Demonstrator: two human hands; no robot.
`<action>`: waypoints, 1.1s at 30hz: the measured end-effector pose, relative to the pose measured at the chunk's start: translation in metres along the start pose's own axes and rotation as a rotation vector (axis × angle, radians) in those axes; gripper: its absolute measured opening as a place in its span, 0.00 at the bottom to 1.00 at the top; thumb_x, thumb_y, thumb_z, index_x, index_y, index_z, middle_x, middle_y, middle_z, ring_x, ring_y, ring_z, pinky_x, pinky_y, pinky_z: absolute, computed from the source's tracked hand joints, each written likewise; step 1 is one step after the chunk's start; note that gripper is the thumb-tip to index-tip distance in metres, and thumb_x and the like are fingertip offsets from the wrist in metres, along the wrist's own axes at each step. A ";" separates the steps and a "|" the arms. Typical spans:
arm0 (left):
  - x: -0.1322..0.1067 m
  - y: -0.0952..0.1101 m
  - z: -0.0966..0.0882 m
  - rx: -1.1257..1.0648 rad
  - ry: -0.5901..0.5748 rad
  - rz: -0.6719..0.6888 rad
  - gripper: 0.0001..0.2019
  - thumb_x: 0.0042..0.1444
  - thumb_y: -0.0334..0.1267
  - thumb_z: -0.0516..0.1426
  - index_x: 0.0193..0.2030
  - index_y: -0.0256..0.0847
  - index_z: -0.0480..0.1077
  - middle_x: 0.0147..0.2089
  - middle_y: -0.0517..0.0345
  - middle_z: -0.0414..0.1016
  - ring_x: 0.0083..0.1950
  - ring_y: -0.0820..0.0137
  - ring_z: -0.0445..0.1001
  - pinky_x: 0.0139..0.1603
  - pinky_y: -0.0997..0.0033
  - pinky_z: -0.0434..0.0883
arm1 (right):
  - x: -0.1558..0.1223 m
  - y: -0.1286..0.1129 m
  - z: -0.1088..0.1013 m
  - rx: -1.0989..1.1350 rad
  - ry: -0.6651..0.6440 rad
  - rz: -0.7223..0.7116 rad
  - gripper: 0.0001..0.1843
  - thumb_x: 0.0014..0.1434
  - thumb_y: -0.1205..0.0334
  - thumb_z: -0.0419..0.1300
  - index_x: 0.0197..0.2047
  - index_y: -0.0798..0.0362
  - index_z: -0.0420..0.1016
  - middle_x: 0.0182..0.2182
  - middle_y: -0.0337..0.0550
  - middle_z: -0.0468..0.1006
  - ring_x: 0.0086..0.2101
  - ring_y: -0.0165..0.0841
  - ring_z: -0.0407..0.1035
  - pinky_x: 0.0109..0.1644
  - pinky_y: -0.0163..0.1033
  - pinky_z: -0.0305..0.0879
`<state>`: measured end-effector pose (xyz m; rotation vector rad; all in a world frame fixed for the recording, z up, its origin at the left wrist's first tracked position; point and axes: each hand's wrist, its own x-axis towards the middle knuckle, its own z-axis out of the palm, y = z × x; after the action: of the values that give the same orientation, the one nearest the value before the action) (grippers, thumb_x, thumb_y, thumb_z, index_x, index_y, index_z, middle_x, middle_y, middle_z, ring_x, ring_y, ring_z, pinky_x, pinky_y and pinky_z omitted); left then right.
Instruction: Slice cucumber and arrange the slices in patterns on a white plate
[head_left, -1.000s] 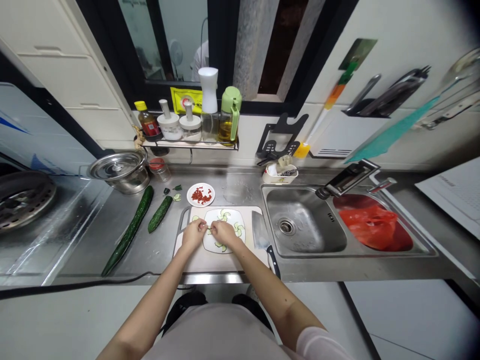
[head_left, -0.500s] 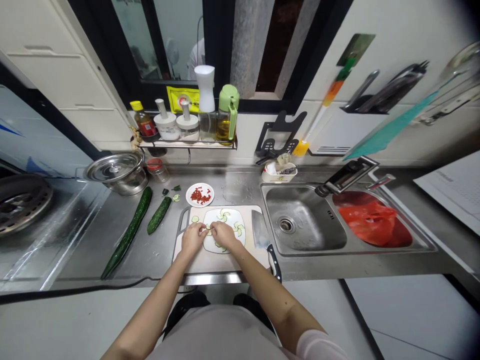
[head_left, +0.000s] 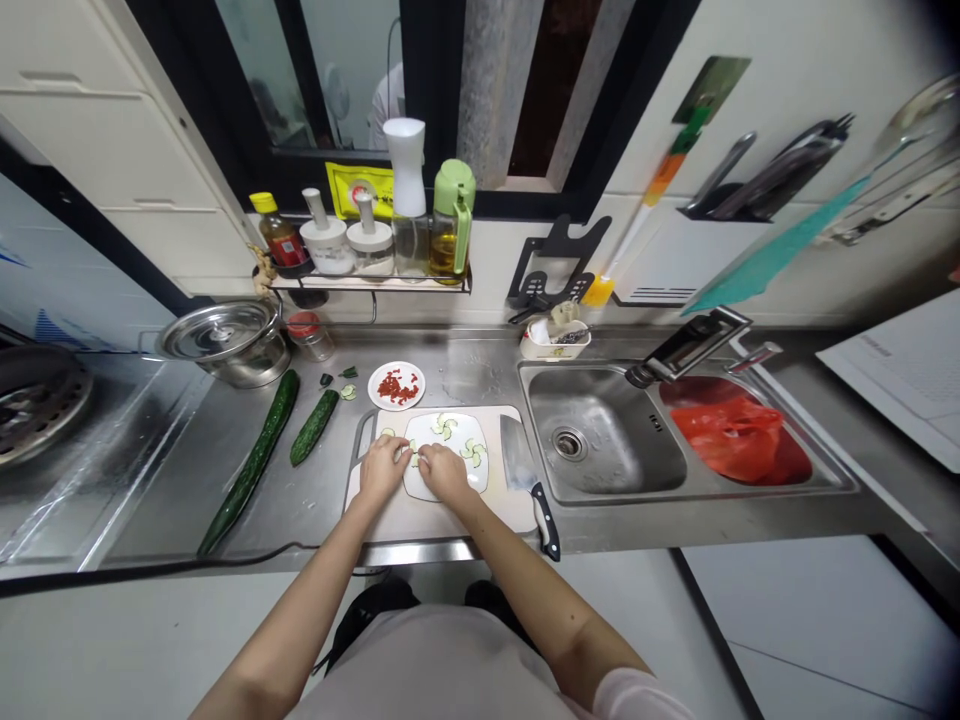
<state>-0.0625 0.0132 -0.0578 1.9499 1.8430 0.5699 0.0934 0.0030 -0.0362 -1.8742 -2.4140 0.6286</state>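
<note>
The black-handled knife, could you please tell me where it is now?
In the head view, the black-handled knife lies along the right edge of the cutting board, between the white square plate and the sink.

Stretches the left arm (head_left: 311, 595) and the right arm (head_left: 525, 580) out low in front, bare and slanting in toward each other. Holds the left hand (head_left: 381, 470) and the right hand (head_left: 445, 472) side by side, backs up, with fingers (head_left: 397, 447) bent and only a small gap between the fingertips (head_left: 425, 462). Curls the thumbs (head_left: 403, 463) in near the fingers.
</note>
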 end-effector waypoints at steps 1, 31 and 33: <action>-0.001 0.000 0.001 0.001 -0.003 -0.001 0.12 0.57 0.43 0.55 0.43 0.43 0.76 0.42 0.52 0.75 0.46 0.62 0.71 0.49 0.64 0.67 | -0.001 -0.001 0.001 -0.005 -0.005 0.000 0.16 0.66 0.59 0.45 0.51 0.50 0.70 0.45 0.46 0.75 0.44 0.35 0.68 0.41 0.36 0.60; 0.006 0.006 0.001 -0.024 -0.052 -0.039 0.12 0.56 0.39 0.55 0.45 0.44 0.76 0.42 0.54 0.71 0.45 0.65 0.70 0.45 0.68 0.67 | -0.001 -0.007 -0.004 -0.046 -0.052 0.010 0.15 0.64 0.59 0.47 0.51 0.51 0.68 0.42 0.47 0.78 0.42 0.36 0.72 0.41 0.37 0.60; 0.006 0.007 0.000 -0.026 -0.048 -0.038 0.12 0.56 0.39 0.55 0.45 0.44 0.76 0.42 0.54 0.71 0.45 0.65 0.70 0.44 0.68 0.67 | -0.002 -0.007 -0.005 -0.036 -0.055 0.010 0.16 0.64 0.59 0.48 0.51 0.52 0.68 0.42 0.47 0.78 0.42 0.36 0.72 0.42 0.37 0.60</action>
<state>-0.0563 0.0186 -0.0544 1.8907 1.8303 0.5281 0.0889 0.0016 -0.0292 -1.9086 -2.4673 0.6492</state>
